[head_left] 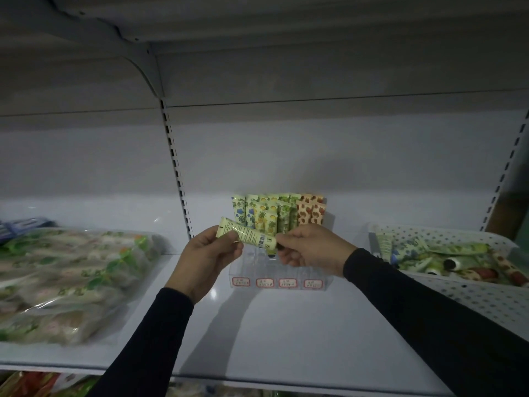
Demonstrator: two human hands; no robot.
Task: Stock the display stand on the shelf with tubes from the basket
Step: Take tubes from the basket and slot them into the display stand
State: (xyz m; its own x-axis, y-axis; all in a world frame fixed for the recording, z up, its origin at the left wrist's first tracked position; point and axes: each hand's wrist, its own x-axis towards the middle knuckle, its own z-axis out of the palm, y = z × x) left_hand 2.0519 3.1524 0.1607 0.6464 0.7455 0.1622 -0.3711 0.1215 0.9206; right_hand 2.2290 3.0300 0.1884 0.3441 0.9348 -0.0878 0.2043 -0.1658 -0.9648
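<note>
Shelf: While both hands work at the centre of the frame, the white shelf point(286, 325) spreads under everything, carrying a clear bag of packaged goods point(71, 279) at the left edge and the white perforated basket point(472, 293) at the right edge.
Basket: It lies well apart from the hands, right of the stand, with loose printed tubes point(446, 253) heaped inside.
Display stand: The clear acrylic display stand point(276, 277) sits at centre frame against the back wall, four red-bordered labels along its front; its rear rows hold upright stocked tubes point(279, 214), while the front slots look empty, as far as the dim light lets me tell.
Held tube: A pale green tube point(247, 234) hangs just above and in front of the stand, back side with barcode toward the camera.
Long axis: It runs from upper left to lower right, crimped end at the left, dark cap at the right, so it lies nearly crosswise to the upright tubes.
Left hand grip: The left hand point(206, 253) pinches the crimped end between thumb and fingers.
Right hand grip: The right hand point(309, 247) pinches the cap end with its fingertips.
Next move, as I judge it: The cap end is nearer the open front slots directly below, so the tube wants tipping upright, cap down, before it drops in.
</note>
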